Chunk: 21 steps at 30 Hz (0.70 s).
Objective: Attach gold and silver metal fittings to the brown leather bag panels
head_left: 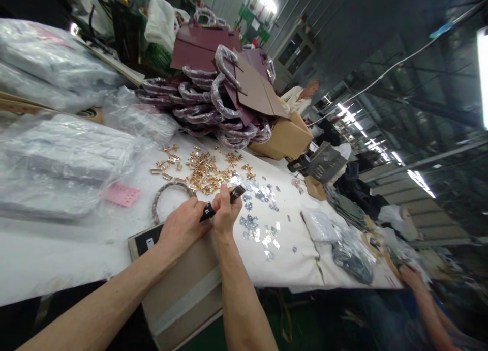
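A taupe bag panel point(190, 282) with a pale band across it leans against the table's front edge, a black strip along its top. My left hand point(185, 221) is closed over this top edge, fingertips hidden behind it. Gripping the black strip point(208, 212) near its right end is my right hand point(225, 208), thumb on top. Beyond my left hand a plastic-wrapped handle point(155, 204) arches over the table. Small gold metal fittings point(206, 169) lie scattered just past my hands. Thin silver metal plates point(249, 223) spread to the right of my right hand.
Burgundy bag pieces with wrapped handles point(219, 94) are piled at the back, beside a cardboard box point(285, 137). Plastic-wrapped stacks point(68, 157) and a pink slip point(121, 194) lie left. Plastic packets point(351, 249) lie right, near another person's hand point(410, 275). Someone else sits farther back.
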Each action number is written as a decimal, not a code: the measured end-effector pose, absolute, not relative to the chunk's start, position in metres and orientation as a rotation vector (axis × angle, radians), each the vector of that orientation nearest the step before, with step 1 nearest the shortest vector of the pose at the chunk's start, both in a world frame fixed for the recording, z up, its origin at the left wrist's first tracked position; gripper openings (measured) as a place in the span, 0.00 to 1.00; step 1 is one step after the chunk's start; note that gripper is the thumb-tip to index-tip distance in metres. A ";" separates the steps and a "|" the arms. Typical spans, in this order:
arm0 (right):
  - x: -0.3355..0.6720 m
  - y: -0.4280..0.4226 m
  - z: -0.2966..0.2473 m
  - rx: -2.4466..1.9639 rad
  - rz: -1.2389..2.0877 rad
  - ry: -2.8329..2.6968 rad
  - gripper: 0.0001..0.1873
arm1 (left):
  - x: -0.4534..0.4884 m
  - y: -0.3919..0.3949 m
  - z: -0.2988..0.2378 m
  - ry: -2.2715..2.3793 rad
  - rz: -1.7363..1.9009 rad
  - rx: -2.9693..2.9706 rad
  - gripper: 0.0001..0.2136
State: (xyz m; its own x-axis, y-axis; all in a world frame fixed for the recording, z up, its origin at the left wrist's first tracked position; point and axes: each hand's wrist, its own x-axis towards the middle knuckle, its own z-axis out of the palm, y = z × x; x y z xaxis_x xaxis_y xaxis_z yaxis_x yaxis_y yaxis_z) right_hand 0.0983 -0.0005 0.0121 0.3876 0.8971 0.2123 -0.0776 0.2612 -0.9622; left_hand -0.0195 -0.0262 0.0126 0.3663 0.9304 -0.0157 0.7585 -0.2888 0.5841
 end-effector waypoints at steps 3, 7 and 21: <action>0.107 -0.003 0.034 -0.882 0.871 -0.829 0.21 | -0.019 -0.026 0.011 1.454 0.470 2.139 0.12; 0.109 0.001 0.047 -0.820 0.783 -0.809 0.25 | -0.018 -0.026 0.009 1.445 0.486 2.149 0.14; 0.116 -0.038 0.065 -0.863 0.609 -0.774 0.18 | -0.044 -0.042 0.019 1.224 0.528 2.255 0.28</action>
State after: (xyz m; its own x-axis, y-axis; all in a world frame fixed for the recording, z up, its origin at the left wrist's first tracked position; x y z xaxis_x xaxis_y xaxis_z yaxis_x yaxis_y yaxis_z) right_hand 0.1165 -0.0382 0.0650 0.5802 0.7384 0.3437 -0.1608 0.5176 -0.8404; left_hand -0.0435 -0.0420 0.0187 0.5164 0.8516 0.0906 0.6507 -0.4589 0.6050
